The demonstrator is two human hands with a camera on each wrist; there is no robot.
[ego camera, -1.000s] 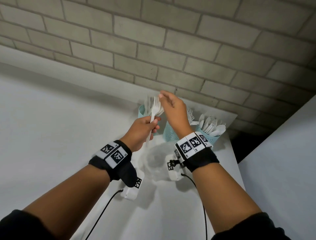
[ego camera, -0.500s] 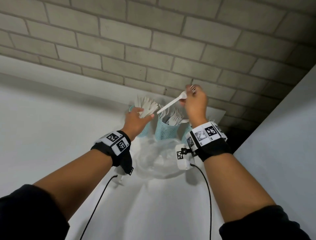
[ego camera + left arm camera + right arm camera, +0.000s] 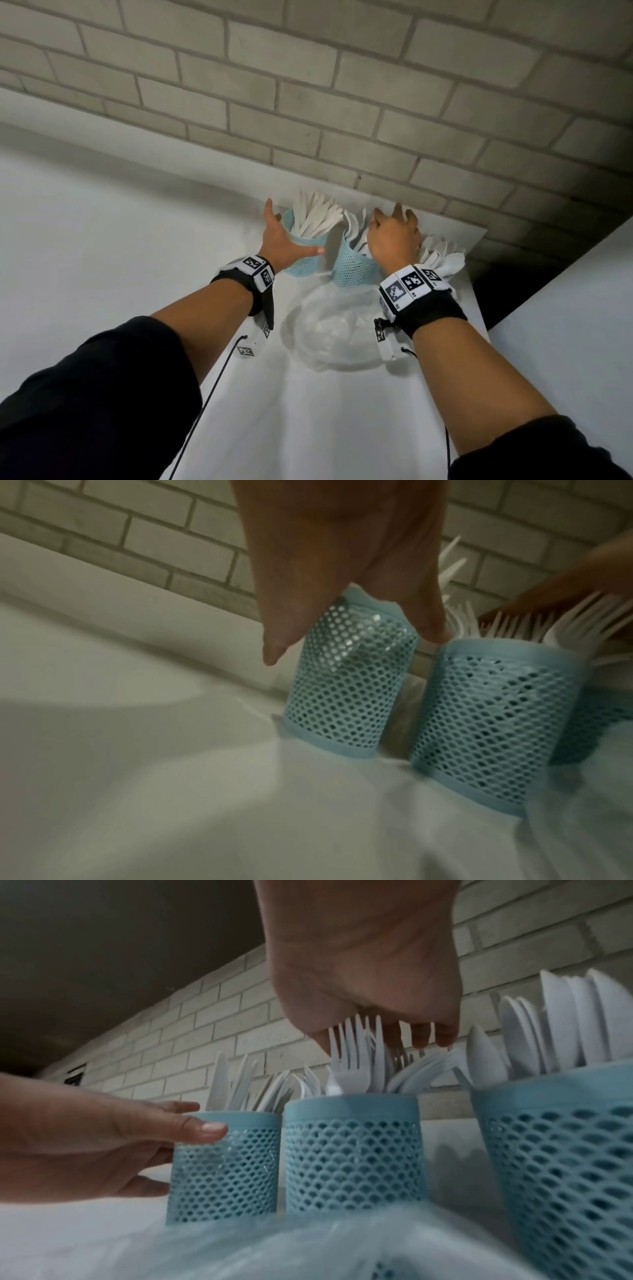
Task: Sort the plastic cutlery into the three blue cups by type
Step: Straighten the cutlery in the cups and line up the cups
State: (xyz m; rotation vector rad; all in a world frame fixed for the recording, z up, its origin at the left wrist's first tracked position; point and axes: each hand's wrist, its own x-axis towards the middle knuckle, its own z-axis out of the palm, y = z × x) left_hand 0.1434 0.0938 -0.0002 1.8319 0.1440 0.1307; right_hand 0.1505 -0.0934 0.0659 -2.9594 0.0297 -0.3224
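Three blue mesh cups stand in a row at the table's back edge. The left cup (image 3: 301, 262) (image 3: 222, 1172) holds white knives (image 3: 318, 219), the middle cup (image 3: 352, 270) (image 3: 352, 1156) white forks (image 3: 356, 1053), the right cup (image 3: 565, 1150) white spoons (image 3: 442, 253). My left hand (image 3: 284, 236) is spread round the left cup, thumb across its front near the rim, fingers straight. My right hand (image 3: 394, 233) hovers over the middle cup, its fingertips (image 3: 421, 1039) hanging just behind the fork tines with nothing held.
A crumpled clear plastic bag (image 3: 332, 329) lies on the white table (image 3: 308, 411) just in front of the cups. A brick wall (image 3: 342, 102) rises right behind them. The table's right edge and a dark gap (image 3: 496, 287) are close to the right cup.
My right hand, which held a fork above the cups, has let it go and come down over the middle cup. The left hand has opened and moved round the left cup.
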